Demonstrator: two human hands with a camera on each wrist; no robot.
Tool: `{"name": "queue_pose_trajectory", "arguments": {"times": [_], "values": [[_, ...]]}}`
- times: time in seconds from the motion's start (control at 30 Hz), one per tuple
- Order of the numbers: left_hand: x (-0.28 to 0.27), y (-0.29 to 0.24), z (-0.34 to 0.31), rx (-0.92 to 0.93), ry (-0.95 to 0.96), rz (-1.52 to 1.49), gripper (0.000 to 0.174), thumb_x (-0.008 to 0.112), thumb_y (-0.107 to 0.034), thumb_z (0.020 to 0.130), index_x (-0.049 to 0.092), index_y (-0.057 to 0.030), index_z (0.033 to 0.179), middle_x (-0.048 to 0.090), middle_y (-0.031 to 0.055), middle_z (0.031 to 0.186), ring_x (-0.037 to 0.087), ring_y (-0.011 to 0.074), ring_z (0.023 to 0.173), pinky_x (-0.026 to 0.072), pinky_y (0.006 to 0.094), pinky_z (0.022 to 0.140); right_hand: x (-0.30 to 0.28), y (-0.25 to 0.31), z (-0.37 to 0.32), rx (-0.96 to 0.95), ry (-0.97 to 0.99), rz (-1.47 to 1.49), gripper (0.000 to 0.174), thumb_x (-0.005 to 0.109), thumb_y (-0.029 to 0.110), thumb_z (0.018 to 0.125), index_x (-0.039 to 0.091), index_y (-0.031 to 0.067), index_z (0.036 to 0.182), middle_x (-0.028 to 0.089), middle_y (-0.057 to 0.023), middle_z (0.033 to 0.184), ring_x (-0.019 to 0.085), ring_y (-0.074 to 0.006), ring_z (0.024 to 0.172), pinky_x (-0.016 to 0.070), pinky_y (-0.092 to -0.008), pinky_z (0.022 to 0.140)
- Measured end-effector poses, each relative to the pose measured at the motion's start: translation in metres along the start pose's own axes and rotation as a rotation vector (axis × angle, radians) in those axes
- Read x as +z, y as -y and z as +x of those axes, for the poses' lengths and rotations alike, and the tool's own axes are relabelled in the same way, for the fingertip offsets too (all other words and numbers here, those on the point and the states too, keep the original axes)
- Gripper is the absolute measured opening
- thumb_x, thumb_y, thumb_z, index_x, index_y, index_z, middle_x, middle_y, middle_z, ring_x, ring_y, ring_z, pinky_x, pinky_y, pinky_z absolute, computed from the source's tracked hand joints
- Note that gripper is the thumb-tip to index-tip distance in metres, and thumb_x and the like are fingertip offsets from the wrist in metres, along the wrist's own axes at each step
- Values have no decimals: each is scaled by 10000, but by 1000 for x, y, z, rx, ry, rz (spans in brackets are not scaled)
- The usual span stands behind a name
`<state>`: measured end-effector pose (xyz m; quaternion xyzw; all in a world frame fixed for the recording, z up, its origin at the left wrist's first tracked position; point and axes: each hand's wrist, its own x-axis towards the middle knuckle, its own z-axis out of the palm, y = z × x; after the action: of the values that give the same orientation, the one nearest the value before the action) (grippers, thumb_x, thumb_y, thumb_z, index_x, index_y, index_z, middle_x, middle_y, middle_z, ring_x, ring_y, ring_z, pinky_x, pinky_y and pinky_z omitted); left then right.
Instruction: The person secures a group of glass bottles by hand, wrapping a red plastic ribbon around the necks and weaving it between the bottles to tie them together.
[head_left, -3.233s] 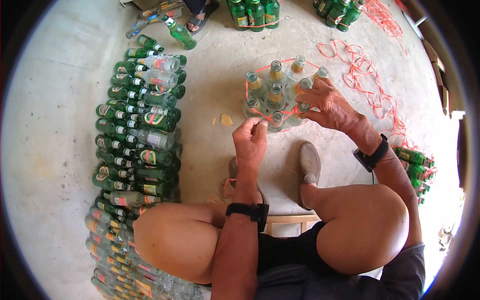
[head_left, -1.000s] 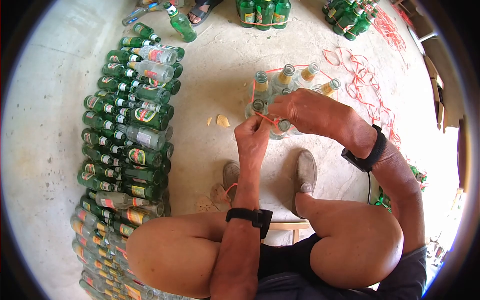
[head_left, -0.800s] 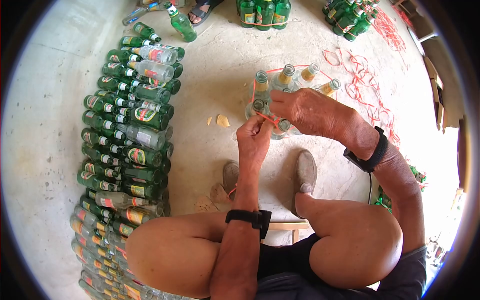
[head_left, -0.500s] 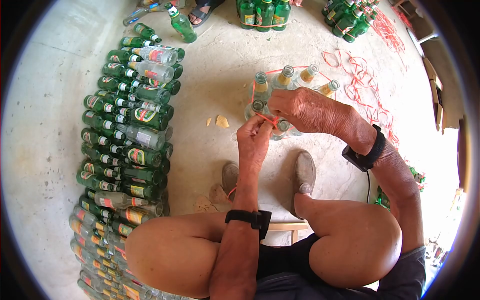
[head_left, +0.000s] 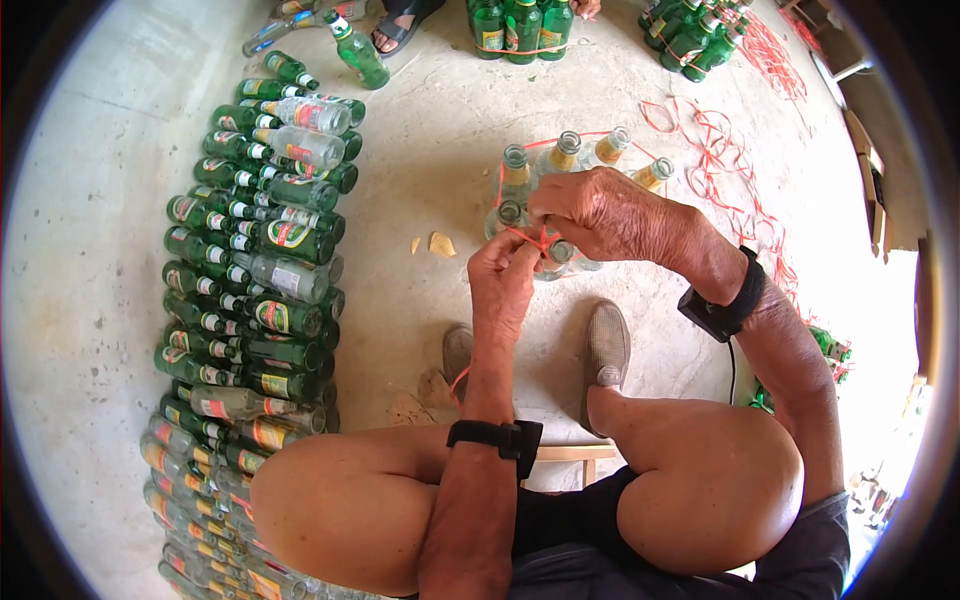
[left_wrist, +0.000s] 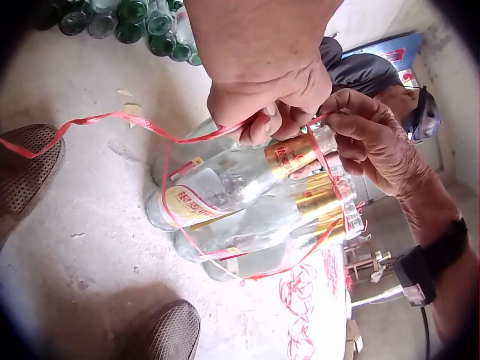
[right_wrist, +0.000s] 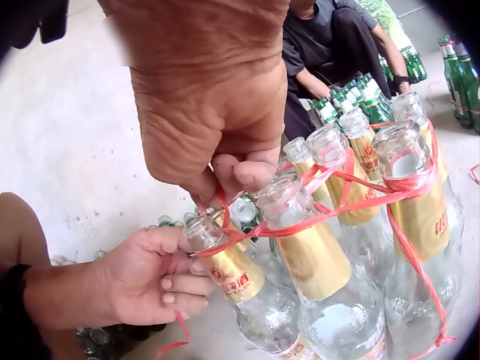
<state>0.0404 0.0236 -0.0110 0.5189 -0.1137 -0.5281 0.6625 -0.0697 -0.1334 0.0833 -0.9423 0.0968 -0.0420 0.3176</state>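
Note:
A cluster of clear glass bottles (right_wrist: 319,270) with gold neck labels stands upright on the floor in front of the person. Red plastic twine (right_wrist: 322,214) winds among their necks and also runs around the outside of the cluster. At the near edge, my left hand (head_left: 503,275) pinches the twine, and a loose tail of twine (left_wrist: 105,118) trails from it toward a shoe. Close beside it, my right hand (head_left: 615,215) arches over the bottle mouths, its thumb and fingertips pinching a strand. The twine crosses between both hands just above a near bottle (head_left: 560,255).
Rows of bottles (head_left: 290,235), mostly green, lie stacked along the left. Tied green bottles (head_left: 522,30) stand at the back, near another person (right_wrist: 337,45). Loose twine (head_left: 715,150) lies on the right. Two shoes (head_left: 607,340) flank the near floor.
My right hand has moved from the right-hand bottles toward my left hand at the near edge. The left hand stays there, and the twine between them now crosses.

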Motion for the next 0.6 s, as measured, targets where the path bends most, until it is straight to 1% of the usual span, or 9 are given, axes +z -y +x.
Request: {"name": "queue_pose_trajectory", "arguments": {"times": [0.1,0.2,0.23,0.3,0.33,0.4,0.43,0.53,0.6], "values": [[0,-1,1,14,-13,33,67,711,-91,952,753,-43,970,626,5,752,398,0,522,294,213,453,4,-3,2,46,-19,54,90,614,39,917,685,21,968,712,-171,898,729,-392,875,589,-474,762],[-2,-4,1,-28,-20,34,76,690,-78,946,751,-34,962,634,13,757,389,5,509,284,216,447,4,-6,6,148,-31,136,139,599,43,903,714,6,972,732,-148,877,738,-321,833,592,-423,757],[-2,-6,0,-53,-21,28,80,684,-74,944,751,-32,959,637,15,759,386,7,504,280,216,445,2,-5,7,206,-16,210,149,607,53,901,723,3,980,737,-134,872,731,-283,821,590,-407,757],[-3,-8,0,-85,-15,-26,65,718,-88,948,749,-31,946,640,14,759,374,9,498,267,220,443,-7,-2,9,321,14,358,172,622,75,899,742,-2,994,746,-105,861,715,-209,796,585,-375,756],[-3,-9,0,-101,-12,-53,67,734,-94,950,749,-30,939,641,14,760,368,10,494,261,222,442,-12,-2,10,358,15,398,163,636,74,914,741,-8,1007,741,-80,865,696,-170,806,575,-353,749],[0,-9,0,-83,-13,2,92,779,-117,950,746,-37,918,645,9,763,359,10,492,249,226,443,-21,-9,12,433,17,479,147,664,72,945,738,-20,1033,731,-30,873,658,-92,825,553,-310,736],[2,-9,0,-73,-13,31,113,801,-128,949,744,-41,907,647,7,765,354,10,491,244,229,443,-22,-14,12,408,28,461,157,680,79,944,740,-24,1046,741,-39,891,662,-97,828,554,-306,739],[5,-10,-1,-92,-22,8,169,851,-151,936,733,-49,872,640,-5,755,347,9,488,234,237,442,-20,-22,13,429,22,457,165,693,73,933,736,-26,1058,740,-48,888,663,-101,828,558,-305,758],[9,-13,1,-136,-61,-14,168,853,-138,931,729,-51,859,635,-10,746,346,8,488,232,237,444,-22,-22,12,425,-2,390,168,684,97,912,739,-18,1022,740,-70,860,667,-124,799,563,-326,752]]}}
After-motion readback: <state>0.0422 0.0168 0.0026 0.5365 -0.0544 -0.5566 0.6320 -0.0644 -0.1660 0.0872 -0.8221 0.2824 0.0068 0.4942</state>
